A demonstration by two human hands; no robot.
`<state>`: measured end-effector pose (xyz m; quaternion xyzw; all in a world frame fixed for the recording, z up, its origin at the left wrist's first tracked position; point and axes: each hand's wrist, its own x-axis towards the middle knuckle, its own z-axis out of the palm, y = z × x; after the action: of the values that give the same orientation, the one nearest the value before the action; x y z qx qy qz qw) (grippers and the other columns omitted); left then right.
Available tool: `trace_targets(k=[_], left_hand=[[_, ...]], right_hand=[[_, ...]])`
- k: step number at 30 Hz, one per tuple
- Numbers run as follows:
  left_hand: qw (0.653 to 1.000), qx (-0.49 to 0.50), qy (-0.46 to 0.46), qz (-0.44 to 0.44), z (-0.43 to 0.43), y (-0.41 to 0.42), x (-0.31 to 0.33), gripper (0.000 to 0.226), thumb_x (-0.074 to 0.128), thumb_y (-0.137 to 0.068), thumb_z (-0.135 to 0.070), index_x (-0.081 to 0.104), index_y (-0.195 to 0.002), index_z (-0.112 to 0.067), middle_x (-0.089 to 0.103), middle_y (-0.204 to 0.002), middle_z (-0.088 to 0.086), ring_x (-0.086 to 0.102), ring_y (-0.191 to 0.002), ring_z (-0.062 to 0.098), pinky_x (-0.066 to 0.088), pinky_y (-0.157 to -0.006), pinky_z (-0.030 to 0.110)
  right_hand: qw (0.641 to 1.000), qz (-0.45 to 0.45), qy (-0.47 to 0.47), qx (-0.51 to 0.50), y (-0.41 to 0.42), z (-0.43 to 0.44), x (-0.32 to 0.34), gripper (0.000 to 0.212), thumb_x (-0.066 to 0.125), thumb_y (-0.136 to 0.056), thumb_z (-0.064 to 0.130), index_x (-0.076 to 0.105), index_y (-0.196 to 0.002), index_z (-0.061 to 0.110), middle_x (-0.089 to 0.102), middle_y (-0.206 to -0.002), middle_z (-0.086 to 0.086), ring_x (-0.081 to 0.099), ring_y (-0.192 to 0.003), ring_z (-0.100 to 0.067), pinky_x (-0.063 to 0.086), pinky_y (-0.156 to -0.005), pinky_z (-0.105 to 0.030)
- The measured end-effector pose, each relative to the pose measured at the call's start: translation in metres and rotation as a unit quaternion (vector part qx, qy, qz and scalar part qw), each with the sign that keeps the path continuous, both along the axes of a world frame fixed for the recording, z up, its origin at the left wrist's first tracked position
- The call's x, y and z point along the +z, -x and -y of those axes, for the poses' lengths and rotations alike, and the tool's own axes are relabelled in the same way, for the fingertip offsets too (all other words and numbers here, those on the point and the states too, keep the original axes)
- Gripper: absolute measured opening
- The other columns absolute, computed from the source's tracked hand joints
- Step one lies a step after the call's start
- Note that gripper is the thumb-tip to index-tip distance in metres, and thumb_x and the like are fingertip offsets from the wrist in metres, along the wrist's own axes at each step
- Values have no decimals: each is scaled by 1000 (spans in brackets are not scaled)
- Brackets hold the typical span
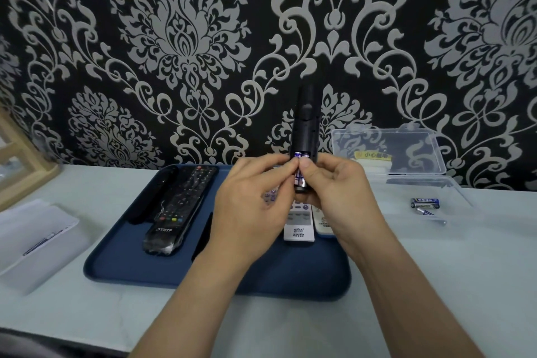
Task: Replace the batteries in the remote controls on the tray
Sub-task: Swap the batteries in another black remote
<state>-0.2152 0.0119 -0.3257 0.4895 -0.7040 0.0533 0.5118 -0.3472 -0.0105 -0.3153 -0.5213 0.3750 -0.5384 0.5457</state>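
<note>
Single head-worn view, looking forward and down, close over the tray [122, 264] on the worktop [436, 285]; patterned wall [174, 38] behind the tray.

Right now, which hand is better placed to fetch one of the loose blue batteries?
Right. The loose blue batteries lie beyond the right hand; the left hand would have to cross the black remote control both hold.

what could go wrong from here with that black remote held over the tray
The left hand and right hand pinch the lower end of the upright black remote; it may tip or slip onto the white remotes on the tray.
Its batteries sit in an open compartment and could pop out.
They might get mixed with the loose batteries at the right.
</note>
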Motion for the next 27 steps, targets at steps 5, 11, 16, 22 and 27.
trace_targets(k=[5, 11, 16, 22, 27], left_hand=[[938, -82, -169, -290, -2, 1, 8, 19, 71, -84, -10, 75, -93, -27, 74, -88, -7, 67, -88, 5, 54, -80, 25], [886, -97, -289, -350, -1, -7, 16, 7, 75, -79, -15, 76, -86, -12, 69, -68, 6, 58, -60, 5, 45, -55, 15], [853, -126, -352, -364, -4, -25, 20, 5, 72, -81, -5, 76, -83, -6, 72, -70, 8, 64, -60, 9, 50, -58, 18], [929, 172, -324, -50, -7, -77, 21, 15, 75, -81, -32, 74, -96, -29, 73, -86, -9, 65, -83, 11, 48, -77, 25], [818, 199, -498, 208, -12, -79, 5, 57, 72, -71, -58, 60, -121, -33, 65, -119, -4, 59, -110, 22, 48, -91, 32]], right_hand=[[998, -17, -43, 38, 2, 4, -1, 15, 63, -93, 5, 66, -107, 8, 77, -83, -7, 73, -79, -18, 60, -74, -30], [971, -220, 88, 16, -11, -3, -3, 15, 64, -89, 6, 68, -97, 18, 74, -71, -2, 68, -63, -24, 57, -60, -44], [967, -240, 74, 52, -15, -5, -2, 18, 73, -83, 6, 69, -94, 19, 74, -76, -9, 70, -63, -26, 57, -58, -43], [992, -124, -10, 14, -9, 2, -3, 14, 72, -86, 7, 67, -98, 12, 76, -77, -6, 72, -66, -16, 57, -60, -24], [996, -55, -71, 20, -13, 3, -3, 9, 67, -91, 16, 64, -99, 14, 77, -86, -7, 61, -55, -8, 46, -49, -16]])
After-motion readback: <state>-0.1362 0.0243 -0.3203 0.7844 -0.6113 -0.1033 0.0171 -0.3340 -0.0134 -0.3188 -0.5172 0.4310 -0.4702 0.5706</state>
